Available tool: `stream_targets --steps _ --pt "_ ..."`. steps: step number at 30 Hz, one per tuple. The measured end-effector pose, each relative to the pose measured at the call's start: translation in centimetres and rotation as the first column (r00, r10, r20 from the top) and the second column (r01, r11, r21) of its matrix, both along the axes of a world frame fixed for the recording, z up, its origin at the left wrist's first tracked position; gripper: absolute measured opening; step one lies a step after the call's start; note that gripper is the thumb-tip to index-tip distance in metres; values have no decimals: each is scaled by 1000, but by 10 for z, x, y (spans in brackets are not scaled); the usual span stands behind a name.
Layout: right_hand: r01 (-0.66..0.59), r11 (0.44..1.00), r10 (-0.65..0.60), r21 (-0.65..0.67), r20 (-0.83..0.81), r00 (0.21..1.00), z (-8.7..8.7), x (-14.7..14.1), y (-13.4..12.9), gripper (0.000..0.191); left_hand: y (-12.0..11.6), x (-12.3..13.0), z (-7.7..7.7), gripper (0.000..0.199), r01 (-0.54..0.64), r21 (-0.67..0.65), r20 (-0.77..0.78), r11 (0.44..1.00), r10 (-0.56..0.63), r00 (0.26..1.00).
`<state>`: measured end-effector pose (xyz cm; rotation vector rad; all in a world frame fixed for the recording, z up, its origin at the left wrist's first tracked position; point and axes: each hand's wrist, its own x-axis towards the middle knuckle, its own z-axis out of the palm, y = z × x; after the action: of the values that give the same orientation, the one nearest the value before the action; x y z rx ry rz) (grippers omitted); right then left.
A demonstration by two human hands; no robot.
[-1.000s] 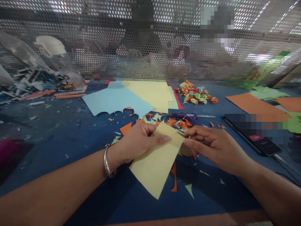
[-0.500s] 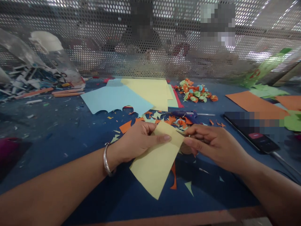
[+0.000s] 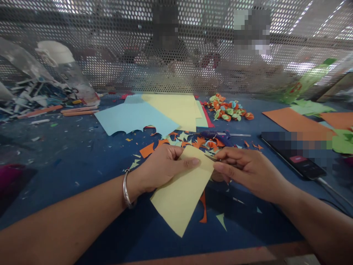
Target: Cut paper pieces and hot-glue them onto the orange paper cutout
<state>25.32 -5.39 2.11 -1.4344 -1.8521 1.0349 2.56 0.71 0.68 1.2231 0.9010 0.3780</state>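
My left hand (image 3: 165, 165), with a silver bangle at the wrist, pinches a pale yellow sheet of paper (image 3: 183, 195) between thumb and fingers. The sheet is tilted over the blue table, its near edge curved. My right hand (image 3: 242, 167) is closed on small scissors (image 3: 209, 157) at the sheet's upper right edge. Only a thin dark blade shows clearly; the handles are mostly hidden by my fingers. Beneath and behind the hands lie paper scraps (image 3: 183, 137) in orange and pale green.
Behind the scraps lie blue paper (image 3: 129, 117) with scalloped cuts, yellow paper (image 3: 173, 106), a glue gun (image 3: 217, 136) and a heap of curled paper pieces (image 3: 231, 110). A phone (image 3: 295, 156) with a cable is at right. Bottles (image 3: 74, 81) stand before a perforated metal screen (image 3: 110, 66).
The yellow sheet and both hands keep nearly the same pose, shifted slightly left in view. The scissor blade still lies at the sheet's upper right edge.
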Motion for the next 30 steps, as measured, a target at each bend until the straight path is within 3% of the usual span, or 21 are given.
stream_targets --steps 21,30 --pt "-9 1000 9 12 36 999 -4 2 -2 30 -3 1 -5 26 32 -37 46 999 -30 998" --pt "-21 1000 20 19 49 999 -4 3 -2 31 -6 2 -5 25 40 7 20 999 -40 999"
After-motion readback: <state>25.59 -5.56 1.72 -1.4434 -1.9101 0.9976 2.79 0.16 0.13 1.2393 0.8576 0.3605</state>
